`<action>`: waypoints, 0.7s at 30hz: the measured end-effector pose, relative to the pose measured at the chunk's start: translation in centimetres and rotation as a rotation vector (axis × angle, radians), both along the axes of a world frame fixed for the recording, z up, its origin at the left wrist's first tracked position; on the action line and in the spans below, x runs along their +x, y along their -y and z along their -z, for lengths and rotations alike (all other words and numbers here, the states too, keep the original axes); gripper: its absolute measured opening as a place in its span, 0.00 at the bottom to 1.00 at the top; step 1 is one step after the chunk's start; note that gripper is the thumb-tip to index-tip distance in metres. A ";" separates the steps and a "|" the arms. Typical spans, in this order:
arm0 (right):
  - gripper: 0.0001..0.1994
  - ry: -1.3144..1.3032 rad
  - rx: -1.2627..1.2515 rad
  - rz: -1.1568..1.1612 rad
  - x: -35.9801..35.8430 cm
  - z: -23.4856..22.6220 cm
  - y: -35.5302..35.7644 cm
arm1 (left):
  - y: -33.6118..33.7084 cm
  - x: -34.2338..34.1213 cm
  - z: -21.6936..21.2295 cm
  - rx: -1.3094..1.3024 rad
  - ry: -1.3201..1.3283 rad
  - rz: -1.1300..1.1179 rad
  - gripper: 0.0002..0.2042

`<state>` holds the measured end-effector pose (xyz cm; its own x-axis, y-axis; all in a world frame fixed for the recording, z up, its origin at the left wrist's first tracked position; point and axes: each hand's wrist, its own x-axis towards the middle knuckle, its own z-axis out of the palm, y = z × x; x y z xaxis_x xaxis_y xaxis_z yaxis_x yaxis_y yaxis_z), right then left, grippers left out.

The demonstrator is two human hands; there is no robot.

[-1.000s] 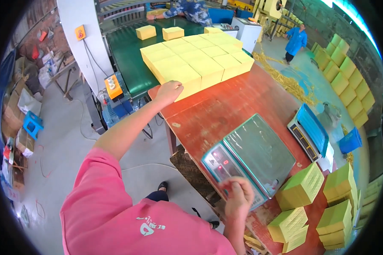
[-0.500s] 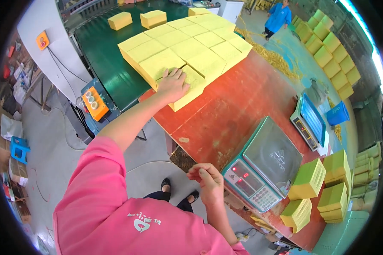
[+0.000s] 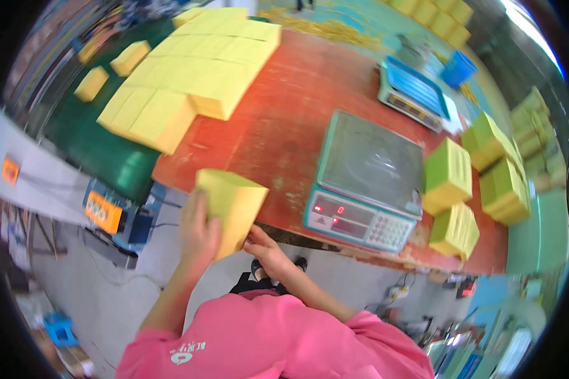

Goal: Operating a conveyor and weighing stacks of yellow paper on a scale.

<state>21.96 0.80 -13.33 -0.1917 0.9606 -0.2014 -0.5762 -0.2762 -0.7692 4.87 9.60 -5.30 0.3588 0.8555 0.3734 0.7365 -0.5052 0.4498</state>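
Note:
I hold a yellow block-shaped stack (image 3: 232, 205) in front of my chest, off the table. My left hand (image 3: 197, 232) grips its left side and my right hand (image 3: 267, 250) supports its lower right corner. Right of the stack stands a grey weighing scale (image 3: 368, 174) with a bare platform, a red-lit display and a keypad, on the red table (image 3: 284, 107). Many more yellow stacks (image 3: 189, 76) lie side by side at the table's far left, partly over a green conveyor (image 3: 91, 148).
A second, blue scale (image 3: 414, 91) sits at the table's far side. Yellow-green stacks (image 3: 449, 177) are piled at the table's right end and beyond. An orange control box (image 3: 104, 211) hangs below the conveyor. Grey floor lies to my left.
My left hand has lifted one yellow stack off the pile and brought it toward me. My right hand has come away from the scale's keypad to the stack's underside.

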 end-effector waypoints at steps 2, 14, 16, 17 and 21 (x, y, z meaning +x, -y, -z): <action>0.31 0.273 0.113 0.027 0.9 -4.8 0.7 | 0.2 -1.9 1.1 -0.583 0.852 0.030 0.26; 0.39 1.705 0.720 0.742 17.0 -22.4 2.9 | 0.1 23.7 -7.6 -1.238 1.539 0.607 0.31; 0.37 1.783 0.616 0.802 20.9 -22.5 2.4 | -0.2 29.1 -8.5 -1.452 1.681 0.829 0.29; 0.35 1.796 0.546 0.813 22.8 -22.2 2.1 | 0.0 31.3 -8.7 -1.466 1.647 0.762 0.28; 0.33 1.874 0.523 0.760 27.0 -21.8 0.9 | -0.3 36.5 -5.3 -1.556 1.779 0.720 0.24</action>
